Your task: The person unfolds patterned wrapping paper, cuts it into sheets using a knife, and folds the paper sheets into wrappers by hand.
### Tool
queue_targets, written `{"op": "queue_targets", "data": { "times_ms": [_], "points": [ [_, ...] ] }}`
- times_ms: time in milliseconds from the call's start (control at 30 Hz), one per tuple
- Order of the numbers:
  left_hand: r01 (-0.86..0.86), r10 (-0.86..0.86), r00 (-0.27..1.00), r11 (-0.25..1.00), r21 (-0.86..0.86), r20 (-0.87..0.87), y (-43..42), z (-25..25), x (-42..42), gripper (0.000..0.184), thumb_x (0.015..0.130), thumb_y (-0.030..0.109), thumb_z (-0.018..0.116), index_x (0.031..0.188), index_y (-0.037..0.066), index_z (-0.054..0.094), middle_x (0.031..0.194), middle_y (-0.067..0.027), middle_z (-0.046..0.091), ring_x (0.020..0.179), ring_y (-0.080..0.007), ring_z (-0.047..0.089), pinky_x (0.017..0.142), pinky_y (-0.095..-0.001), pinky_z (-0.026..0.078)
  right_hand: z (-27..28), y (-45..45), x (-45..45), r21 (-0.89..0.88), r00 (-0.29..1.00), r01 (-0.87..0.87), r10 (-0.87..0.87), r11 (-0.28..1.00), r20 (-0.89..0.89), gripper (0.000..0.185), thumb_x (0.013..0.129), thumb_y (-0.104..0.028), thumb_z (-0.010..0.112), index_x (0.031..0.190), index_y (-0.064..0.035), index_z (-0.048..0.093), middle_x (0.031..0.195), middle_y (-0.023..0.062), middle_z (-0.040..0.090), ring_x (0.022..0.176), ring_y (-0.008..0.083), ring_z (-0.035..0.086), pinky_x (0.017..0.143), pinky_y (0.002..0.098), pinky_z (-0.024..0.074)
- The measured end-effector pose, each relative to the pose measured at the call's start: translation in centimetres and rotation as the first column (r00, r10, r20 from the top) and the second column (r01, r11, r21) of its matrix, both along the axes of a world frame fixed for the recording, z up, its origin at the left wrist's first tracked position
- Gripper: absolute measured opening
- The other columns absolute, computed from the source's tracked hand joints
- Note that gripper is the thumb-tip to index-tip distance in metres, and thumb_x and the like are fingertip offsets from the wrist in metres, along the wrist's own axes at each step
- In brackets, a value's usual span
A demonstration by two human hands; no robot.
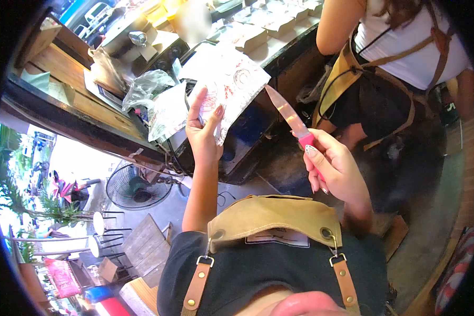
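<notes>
- The left hand (205, 134) grips the white paper with red print (231, 87) near its lower edge, thumb and a finger pressed on it; whether it is one sheet or a folded packet, I cannot tell.
- The right hand (337, 166) is closed around the pink handle of a paring knife (289, 116); the blade slants up and away from the fingers, its tip right by the paper's right-hand edge; contact there cannot be made out.
- The paper is raised over the near side of the cluttered counter (84, 116), beside a clear plastic bag (147, 87); open paper trays (247, 37) stand farther back.
- Good handling, as I judge it: hold the paper taut but uncreased; left fingertips well behind the line of the edge; wrist loose, point directed away from both hands.
- A co-worker (411, 47) stands close on the right; the blade wants short, controlled movements and no outward swing; thin paper could snag or tear on the tip, so light pressure suits it.
</notes>
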State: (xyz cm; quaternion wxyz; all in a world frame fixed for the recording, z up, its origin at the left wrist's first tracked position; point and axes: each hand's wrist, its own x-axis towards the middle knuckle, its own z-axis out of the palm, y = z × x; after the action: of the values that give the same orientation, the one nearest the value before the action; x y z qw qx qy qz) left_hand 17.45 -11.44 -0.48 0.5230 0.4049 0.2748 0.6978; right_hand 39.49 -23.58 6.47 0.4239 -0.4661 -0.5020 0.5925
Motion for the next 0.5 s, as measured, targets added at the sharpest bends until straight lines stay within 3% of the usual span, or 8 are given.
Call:
{"op": "queue_targets", "data": {
  "times_ms": [100,233,300,333,367,433,467,500],
  "points": [
    [0.035,-0.036,0.998,0.999,-0.018,-0.045,0.4,-0.6,-0.5,0.047,0.080,-0.005,0.059,0.125,-0.001,0.047,0.114,-0.0114,0.057,0.099,-0.0150,0.057,0.087,-0.0265,0.047,0.4,0.1,0.0,-0.028,1.000,-0.015,0.014,1.000,-0.006,0.029,0.095,-0.012,0.042,0.120,0.0025,0.043,0.068,-0.0002,0.047,0.046,0.0043,0.046,0.043,0.0192,0.0397],
    [0.157,-0.155,0.987,0.981,-0.109,0.029,-0.1,0.0,-0.4,0.047,0.084,-0.004,0.054,0.129,-0.003,0.040,0.116,-0.0147,0.055,0.096,-0.0156,0.060,0.075,-0.0181,0.053,0.0,0.3,-0.1,-0.022,0.999,-0.006,0.005,1.000,-0.046,0.028,0.095,-0.012,0.041,0.118,0.0021,0.044,0.068,0.0000,0.046,0.045,0.0045,0.046,0.043,0.0198,0.0397],
    [0.339,-0.301,0.924,0.930,-0.144,0.235,-0.1,0.0,-0.7,0.045,0.083,-0.003,0.058,0.126,-0.005,0.044,0.114,-0.0144,0.056,0.100,-0.0166,0.058,0.086,-0.0253,0.049,0.0,0.5,-0.1,-0.026,0.996,-0.019,0.017,0.999,-0.088,0.027,0.095,-0.013,0.041,0.117,0.0024,0.044,0.067,0.0000,0.046,0.045,0.0044,0.046,0.042,0.0196,0.0395],
    [0.363,-0.322,0.915,0.920,-0.150,0.241,0.1,-0.3,-0.8,0.043,0.085,-0.002,0.057,0.126,-0.006,0.043,0.115,-0.0151,0.056,0.100,-0.0177,0.059,0.087,-0.0254,0.049,0.1,0.5,-0.1,-0.018,0.996,-0.014,0.013,1.000,-0.084,0.026,0.095,-0.013,0.042,0.116,0.0024,0.044,0.067,0.0000,0.046,0.045,0.0043,0.046,0.042,0.0195,0.0392],
    [0.412,-0.369,0.884,0.905,-0.106,0.285,0.3,-0.8,-1.1,0.051,0.086,-0.005,0.049,0.133,-0.008,0.029,0.125,-0.0230,0.046,0.105,-0.0234,0.058,0.080,-0.0207,0.055,0.0,0.5,-0.1,-0.008,0.997,-0.009,0.009,1.000,-0.081,0.026,0.095,-0.013,0.042,0.115,0.0024,0.045,0.067,0.0000,0.045,0.044,0.0042,0.046,0.042,0.0194,0.0390],
    [0.351,-0.334,0.929,0.932,-0.091,0.160,-0.2,-0.2,-0.7,0.050,0.085,-0.005,0.051,0.131,-0.009,0.033,0.124,-0.0222,0.047,0.103,-0.0236,0.058,0.085,-0.0245,0.053,-0.4,0.6,-0.2,0.019,0.996,-0.014,0.015,1.000,-0.087,0.035,0.095,-0.013,0.041,0.126,0.0032,0.037,0.068,0.0009,0.047,0.042,0.0057,0.048,0.036,0.0162,0.0357],
    [0.186,-0.186,0.982,0.976,-0.115,0.012,-0.7,0.4,0.0,0.046,0.081,-0.004,0.059,0.125,-0.004,0.046,0.112,-0.0129,0.057,0.095,-0.0154,0.059,0.082,-0.0243,0.049,-0.1,0.5,-0.2,0.019,0.996,-0.011,0.013,1.000,-0.091,0.030,0.095,-0.013,0.042,0.120,0.0025,0.041,0.067,0.0004,0.046,0.043,0.0048,0.047,0.039,0.0174,0.0369],
    [0.058,-0.065,0.994,0.995,-0.087,-0.090,-0.8,0.6,0.3,0.048,0.079,-0.006,0.061,0.124,-0.003,0.047,0.112,-0.0130,0.057,0.093,-0.0157,0.060,0.081,-0.0252,0.048,0.1,0.5,-0.1,0.020,0.996,-0.008,0.010,1.000,-0.090,0.024,0.094,-0.013,0.042,0.114,0.0019,0.046,0.067,-0.0002,0.046,0.044,0.0038,0.046,0.042,0.0187,0.0380]
  ]
}}
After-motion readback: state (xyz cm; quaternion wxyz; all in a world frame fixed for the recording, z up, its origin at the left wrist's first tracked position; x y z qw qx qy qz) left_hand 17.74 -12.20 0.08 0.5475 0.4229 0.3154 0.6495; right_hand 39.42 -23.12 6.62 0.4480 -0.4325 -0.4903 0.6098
